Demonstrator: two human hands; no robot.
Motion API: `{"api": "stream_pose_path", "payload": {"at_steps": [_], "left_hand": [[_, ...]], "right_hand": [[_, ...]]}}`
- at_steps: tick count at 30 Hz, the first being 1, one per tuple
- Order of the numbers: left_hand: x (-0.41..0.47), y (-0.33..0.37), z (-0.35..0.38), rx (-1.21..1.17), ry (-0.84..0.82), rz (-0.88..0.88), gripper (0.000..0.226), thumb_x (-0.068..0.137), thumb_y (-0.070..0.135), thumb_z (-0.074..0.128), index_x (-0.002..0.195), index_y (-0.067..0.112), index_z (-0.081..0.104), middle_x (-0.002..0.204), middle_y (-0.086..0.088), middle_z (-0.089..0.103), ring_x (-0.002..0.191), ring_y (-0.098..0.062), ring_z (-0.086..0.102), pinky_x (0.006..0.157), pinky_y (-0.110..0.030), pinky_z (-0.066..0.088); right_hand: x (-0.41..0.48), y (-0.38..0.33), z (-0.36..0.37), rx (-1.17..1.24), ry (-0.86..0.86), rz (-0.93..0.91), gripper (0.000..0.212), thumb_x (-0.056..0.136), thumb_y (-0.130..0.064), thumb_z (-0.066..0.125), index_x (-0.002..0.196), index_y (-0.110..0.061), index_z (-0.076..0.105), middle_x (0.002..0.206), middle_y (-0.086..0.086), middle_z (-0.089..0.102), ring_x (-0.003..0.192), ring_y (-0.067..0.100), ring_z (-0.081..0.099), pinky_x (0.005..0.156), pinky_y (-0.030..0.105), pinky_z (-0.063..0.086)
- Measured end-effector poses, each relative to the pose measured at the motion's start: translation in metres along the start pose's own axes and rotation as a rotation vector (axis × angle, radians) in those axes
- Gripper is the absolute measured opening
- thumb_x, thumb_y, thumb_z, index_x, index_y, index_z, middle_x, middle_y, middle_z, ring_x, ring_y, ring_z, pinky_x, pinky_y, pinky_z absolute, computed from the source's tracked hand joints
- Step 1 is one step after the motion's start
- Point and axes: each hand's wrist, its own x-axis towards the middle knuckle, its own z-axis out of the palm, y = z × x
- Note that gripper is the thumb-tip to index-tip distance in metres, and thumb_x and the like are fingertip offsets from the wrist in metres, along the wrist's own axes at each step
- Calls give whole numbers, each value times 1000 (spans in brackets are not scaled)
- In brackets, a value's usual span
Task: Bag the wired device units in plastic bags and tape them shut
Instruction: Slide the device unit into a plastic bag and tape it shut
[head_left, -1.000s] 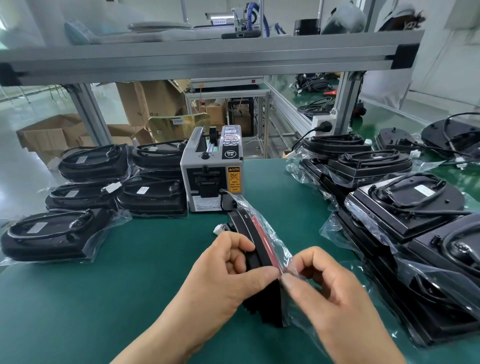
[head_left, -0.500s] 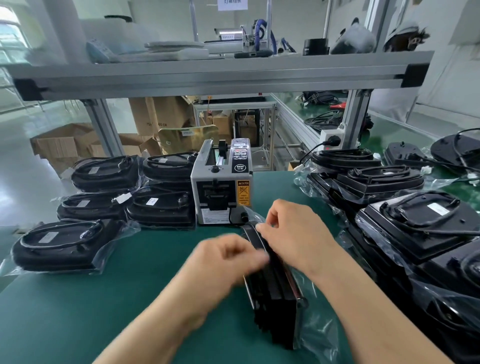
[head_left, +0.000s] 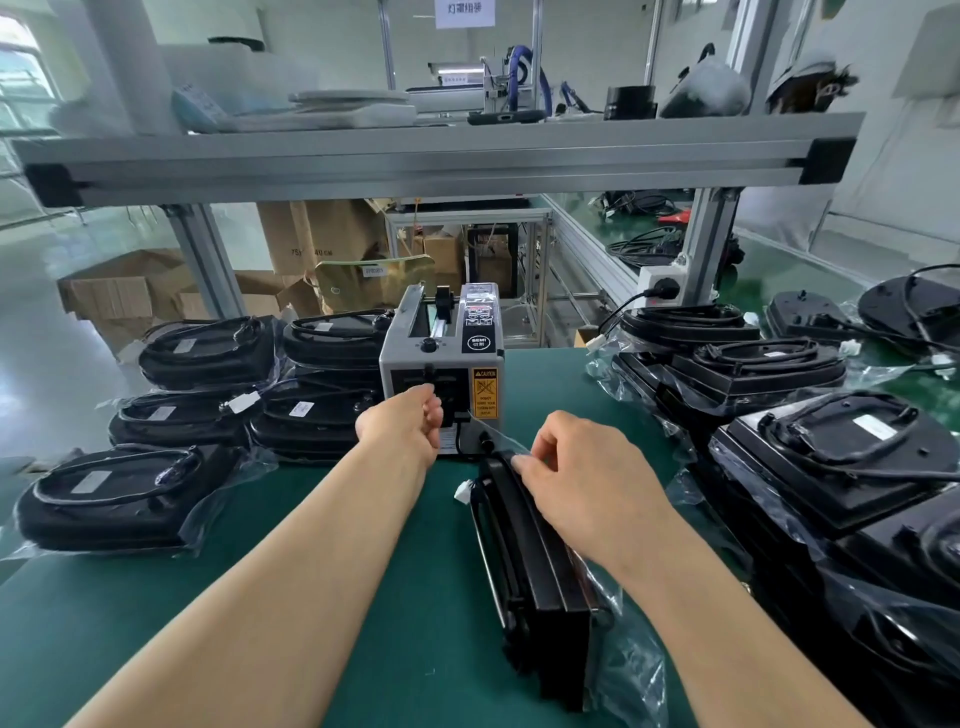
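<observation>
On a green worktop (head_left: 156, 623) in a factory hall, the wired device unit (head_left: 535, 561) is stood on edge in its plastic bag (head_left: 634, 670), long axis pointing away, directly beneath the right hand (head_left: 582, 483), whose fingers (head_left: 524, 460) are pinched on the bag mouth. Just ahead-left, the left hand (head_left: 402, 428) is curled at the tape dispenser (head_left: 441, 364) outlet; whether tape is held cannot be told.

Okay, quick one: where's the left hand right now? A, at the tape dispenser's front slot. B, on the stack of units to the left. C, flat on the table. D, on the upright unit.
A: the left hand is up at the dispenser front slot, while the right hand pinches the bag on the upright unit.
</observation>
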Motion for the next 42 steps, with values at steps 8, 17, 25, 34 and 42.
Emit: {"api": "stream_pose_path", "payload": {"at_steps": [8,17,25,34,42], "left_hand": [[-25,-9,-8,-113,-62,171,17,85,9,64,73,18,55,47,9,49,39,-3,42,42,-17,35],[-94,-36,-50,291,-748,225,24,91,17,64,67,18,66,65,1,52,54,-7,45,52,-18,44],[-90,-26,-41,513,-666,300,23,91,11,66,69,14,58,57,3,45,47,-6,37,47,-18,40],[-94,-38,-35,510,-534,430,21,88,7,69,69,9,60,52,2,43,42,-7,33,48,-21,35],[-91,-35,-35,537,-541,429,22,88,5,68,69,8,60,47,7,47,39,-3,37,45,-19,38]], "right_hand": [[0,2,-3,47,-3,21,27,92,-43,62,74,-27,50,72,-12,58,68,4,53,60,28,40],[5,12,-6,166,-69,15,27,88,-41,71,72,-24,58,73,-10,61,71,10,57,69,31,49],[6,15,-6,241,-83,45,24,89,-33,71,69,-22,63,66,-6,66,58,12,59,61,26,51],[5,15,-5,236,-63,54,23,88,-31,71,68,-23,62,66,-8,64,58,8,56,55,20,45],[4,13,-3,258,-55,54,24,86,-33,73,68,-23,62,65,-7,65,62,13,62,63,29,52]]}}
